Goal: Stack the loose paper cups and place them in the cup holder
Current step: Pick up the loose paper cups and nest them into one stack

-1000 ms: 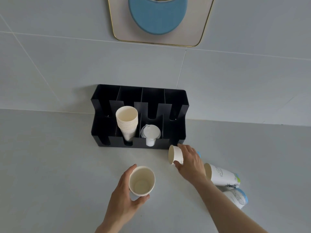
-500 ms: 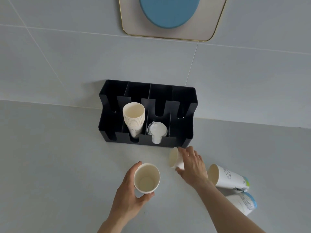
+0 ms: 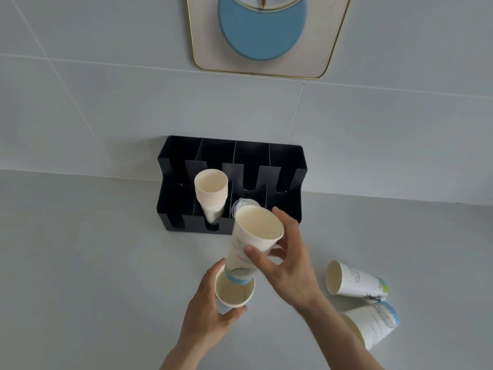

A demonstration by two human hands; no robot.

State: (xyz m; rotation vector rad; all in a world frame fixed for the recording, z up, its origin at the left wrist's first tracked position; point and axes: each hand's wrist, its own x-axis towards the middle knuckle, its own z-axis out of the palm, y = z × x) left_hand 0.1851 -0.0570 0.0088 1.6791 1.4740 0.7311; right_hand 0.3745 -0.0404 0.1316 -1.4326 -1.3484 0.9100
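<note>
My left hand point(image 3: 206, 313) grips an upright white paper cup point(image 3: 232, 293) just above the counter. My right hand point(image 3: 289, 268) holds a second white paper cup point(image 3: 253, 236) with a blue base, tilted, its bottom resting at the rim of the first cup. Behind them the black cup holder point(image 3: 289, 166) stands against the wall, with a stack of white cups point(image 3: 211, 194) leaning in a front slot. A stack of clear lids point(image 3: 238, 205) sits in the slot beside it, mostly hidden by the raised cup. Two loose printed cups point(image 3: 356, 283) point(image 3: 373, 325) lie on their sides at the right.
The grey counter point(image 3: 80, 263) runs to the tiled wall point(image 3: 106, 102). A framed panel with a blue disc point(image 3: 262, 30) hangs above the holder. The holder's back slots and outer front slots hold nothing I can see.
My right hand has lifted its cup off the counter and brought it left, over the cup in my left hand. The view has moved closer to the hands.
</note>
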